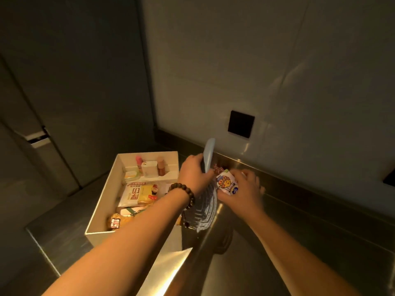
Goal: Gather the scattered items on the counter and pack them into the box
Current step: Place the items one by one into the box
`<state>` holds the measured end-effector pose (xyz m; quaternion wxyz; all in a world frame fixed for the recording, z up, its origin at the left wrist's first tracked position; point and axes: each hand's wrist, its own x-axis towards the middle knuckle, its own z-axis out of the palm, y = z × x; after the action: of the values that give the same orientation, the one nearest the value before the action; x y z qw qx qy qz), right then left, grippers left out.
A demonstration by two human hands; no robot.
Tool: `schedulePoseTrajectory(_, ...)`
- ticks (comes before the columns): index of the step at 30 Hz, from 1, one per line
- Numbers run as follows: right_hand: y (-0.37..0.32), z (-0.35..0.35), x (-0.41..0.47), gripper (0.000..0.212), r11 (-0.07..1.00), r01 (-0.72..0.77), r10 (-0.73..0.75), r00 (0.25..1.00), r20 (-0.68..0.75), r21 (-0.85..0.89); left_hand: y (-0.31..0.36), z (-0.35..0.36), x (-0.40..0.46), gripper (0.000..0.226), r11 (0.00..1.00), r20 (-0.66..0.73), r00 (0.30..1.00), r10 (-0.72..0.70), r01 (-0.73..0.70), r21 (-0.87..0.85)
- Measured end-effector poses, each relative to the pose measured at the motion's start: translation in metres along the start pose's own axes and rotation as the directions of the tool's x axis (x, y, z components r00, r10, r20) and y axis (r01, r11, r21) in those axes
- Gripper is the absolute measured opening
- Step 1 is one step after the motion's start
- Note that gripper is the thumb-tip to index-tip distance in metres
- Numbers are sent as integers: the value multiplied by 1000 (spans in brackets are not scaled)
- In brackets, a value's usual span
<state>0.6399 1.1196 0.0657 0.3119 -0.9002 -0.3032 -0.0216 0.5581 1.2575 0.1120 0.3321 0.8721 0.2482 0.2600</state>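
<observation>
Left hand: the left hand (pixel 193 171) grips a pale blue folding fan (pixel 206 195), its handle pointing up and its pleats hanging down just right of the box.
Right hand: the right hand (pixel 241 189) curls round a cartoon-printed packet (pixel 227 183) by the far edge of the steel counter (pixel 277 242).
Box: the white box (pixel 102 201), at the left, holds snack packets near and small bottles far.
Progress: seemingly late; fan and packet are not yet in.
</observation>
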Motion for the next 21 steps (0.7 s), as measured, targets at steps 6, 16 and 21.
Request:
schedulePoseTrajectory(6,-53,10,15,69,995,100,-101,995,-26,-22,-27,-93,26,39,998,-151,988,-23,31,57)
schedulePoseTrajectory(16,-113,56,23,72,986,167,-167,985,48,-1,-146,-117,10,41,951,8,968,-253,247,185)
schedulePoseTrajectory(21,-124,64,32,72,985,174,-172,982,79,-21,-165,-93,11,48,969,292,946,-141,72,237)
